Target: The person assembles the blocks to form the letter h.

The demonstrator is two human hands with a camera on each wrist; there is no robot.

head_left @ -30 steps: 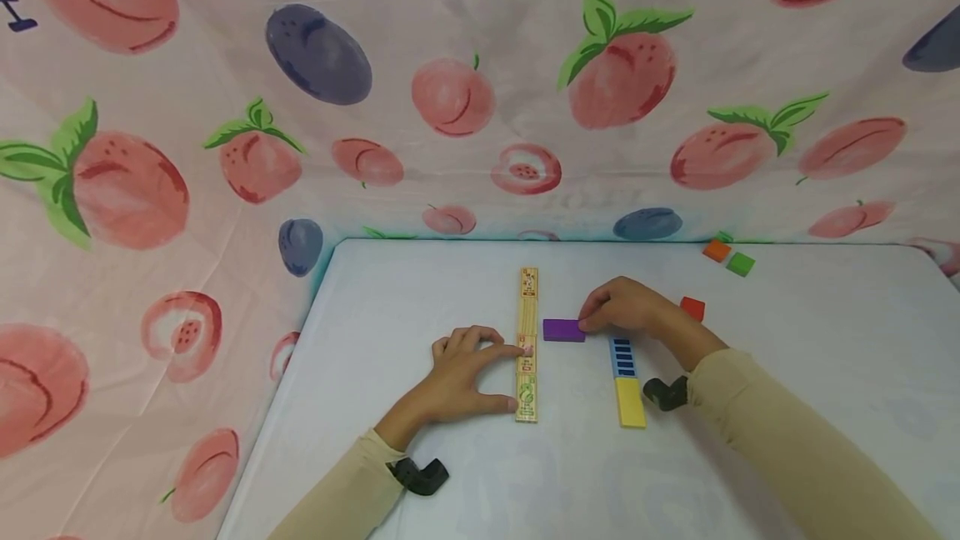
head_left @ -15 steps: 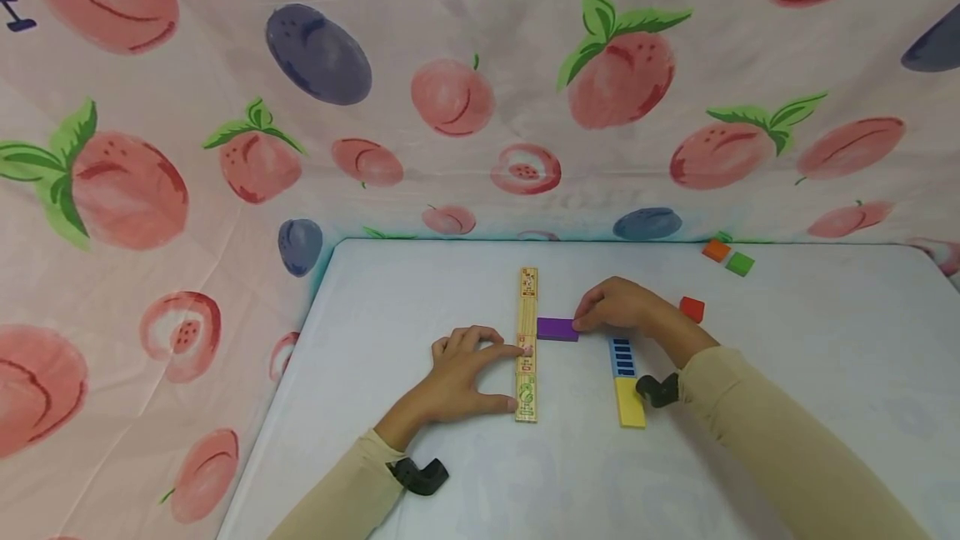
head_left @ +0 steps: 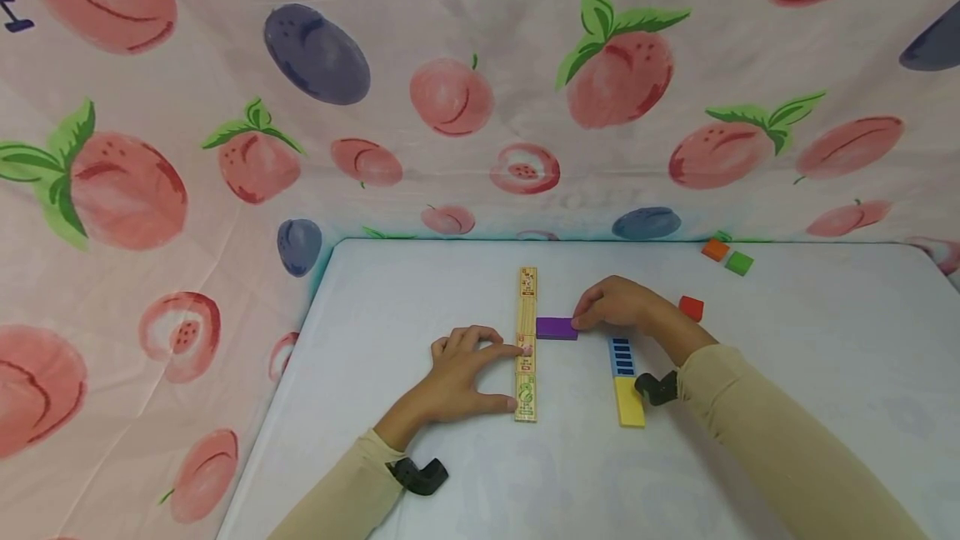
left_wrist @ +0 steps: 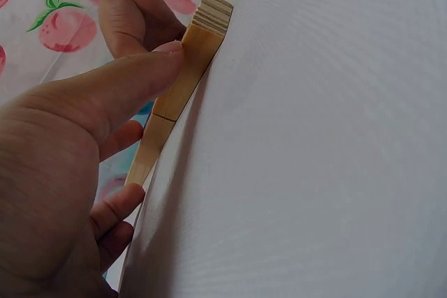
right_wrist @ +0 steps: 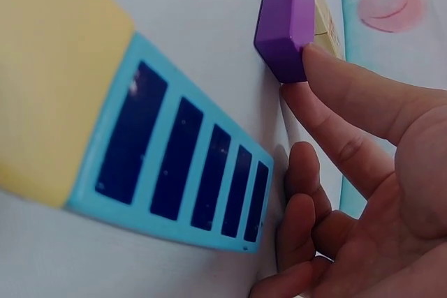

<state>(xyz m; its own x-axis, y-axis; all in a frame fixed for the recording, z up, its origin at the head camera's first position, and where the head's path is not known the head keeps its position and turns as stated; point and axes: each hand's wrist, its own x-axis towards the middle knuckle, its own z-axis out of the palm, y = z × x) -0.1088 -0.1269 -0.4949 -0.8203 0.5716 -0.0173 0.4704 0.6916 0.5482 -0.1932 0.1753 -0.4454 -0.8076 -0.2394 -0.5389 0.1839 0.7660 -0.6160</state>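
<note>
A straight column of printed wooden blocks (head_left: 527, 307) stretches away from me on the white table. My left hand (head_left: 463, 377) lies along its left side, thumb and index finger spread and touching the column. In the left wrist view, the left thumb (left_wrist: 140, 78) presses against the wood. A purple block (head_left: 557, 328) sits crosswise, its left end right at the column's right side. Thumb and index finger of my right hand (head_left: 618, 304) pinch its right end, as the right wrist view shows. Below that hand lie a blue block (head_left: 622, 357) with dark bars and a yellow block (head_left: 630, 402), end to end.
A red block (head_left: 692, 308) lies beyond the right wrist. Farther back, near the table's far edge, are an orange block (head_left: 716, 250) and a green block (head_left: 739, 263). A fruit-patterned cloth (head_left: 450, 23) hangs behind the white table (head_left: 420, 282) and along its left.
My right hand has slid the purple block a little left, closing the gap to the wooden column, then stayed still over the last half second. The left hand has not moved.
</note>
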